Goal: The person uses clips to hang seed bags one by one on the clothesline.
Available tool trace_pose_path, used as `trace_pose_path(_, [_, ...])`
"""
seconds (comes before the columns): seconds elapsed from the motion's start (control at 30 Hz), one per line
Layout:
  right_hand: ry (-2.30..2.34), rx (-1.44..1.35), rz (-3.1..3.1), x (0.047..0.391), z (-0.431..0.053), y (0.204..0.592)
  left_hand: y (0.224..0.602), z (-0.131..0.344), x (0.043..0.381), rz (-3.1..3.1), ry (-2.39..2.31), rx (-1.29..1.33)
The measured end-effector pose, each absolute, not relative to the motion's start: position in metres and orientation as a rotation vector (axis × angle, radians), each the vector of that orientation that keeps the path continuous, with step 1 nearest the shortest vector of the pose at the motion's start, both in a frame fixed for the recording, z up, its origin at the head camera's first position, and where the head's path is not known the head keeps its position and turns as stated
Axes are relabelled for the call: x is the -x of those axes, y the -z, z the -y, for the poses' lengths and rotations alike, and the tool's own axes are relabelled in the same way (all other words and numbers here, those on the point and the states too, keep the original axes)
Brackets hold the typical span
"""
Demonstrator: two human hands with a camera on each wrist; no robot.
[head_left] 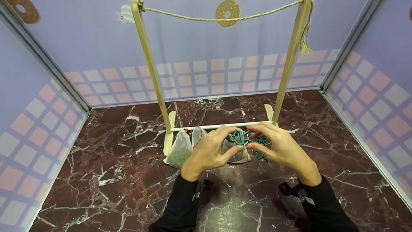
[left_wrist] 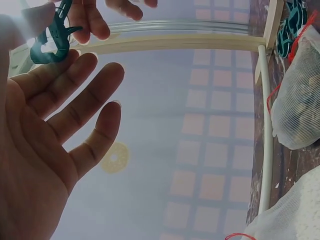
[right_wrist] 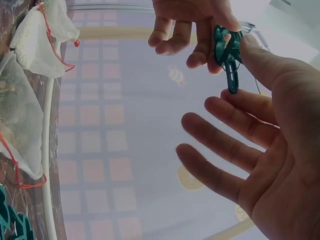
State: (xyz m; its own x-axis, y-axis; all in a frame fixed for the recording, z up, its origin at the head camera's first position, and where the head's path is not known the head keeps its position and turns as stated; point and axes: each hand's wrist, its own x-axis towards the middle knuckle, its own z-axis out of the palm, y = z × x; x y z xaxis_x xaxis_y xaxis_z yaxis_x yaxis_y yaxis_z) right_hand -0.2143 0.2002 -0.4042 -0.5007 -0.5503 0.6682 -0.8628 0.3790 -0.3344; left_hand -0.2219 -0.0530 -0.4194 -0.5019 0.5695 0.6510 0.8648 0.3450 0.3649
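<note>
A green plastic clothes peg (head_left: 237, 138) is raised between both hands, above the marbled surface. My left hand (head_left: 210, 146) pinches its left end with thumb and index finger; the other fingers extend loosely in the left wrist view. From the other side, my right hand (head_left: 281, 146) pinches the peg's arms (right_wrist: 231, 75) between thumb and index finger. Beneath the hands lies a white mesh bag (left_wrist: 302, 97) with brownish contents and a red drawstring. More green pegs (head_left: 261, 153) lie to its right, partly hidden by the right hand.
A wooden frame (head_left: 150, 71) stands behind the hands, with a sagging rope (head_left: 199, 20) across its top and a pale bar (head_left: 222, 125) low down. By its left foot sit a mesh bag of green grains (head_left: 179, 156) and a white-filled bag (right_wrist: 32, 47). Patterned walls surround the surface.
</note>
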Motion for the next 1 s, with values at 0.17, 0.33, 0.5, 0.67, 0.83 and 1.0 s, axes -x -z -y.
trace_pose_path(0.17, [-1.013, -1.218, 2.167, 0.214, -0.200, 0.404, 0.422, 0.051, 0.221, 2.190, 1.045, 1.262])
trace_pose_path(0.33, [-1.172, -1.176, 2.103, 0.212, -0.199, 0.402, 0.422, 0.046, 0.220, 2.151, 1.117, 1.287])
trace_pose_path(0.5, [-1.251, -1.115, 2.040, 0.210, -0.197, 0.402, 0.421, 0.040, 0.217, 2.131, 1.133, 1.280])
trace_pose_path(0.67, [-1.225, -1.082, 1.977, 0.211, -0.198, 0.401, 0.423, 0.038, 0.218, 2.117, 1.169, 1.250])
trace_pose_path(0.83, [-1.242, -1.074, 1.858, 0.214, -0.202, 0.399, 0.430, 0.035, 0.224, 2.192, 1.207, 1.076])
trace_pose_path(1.0, [-1.207, -1.050, 1.818, 0.216, -0.209, 0.398, 0.449, 0.030, 0.232, 2.471, 1.113, 0.650])
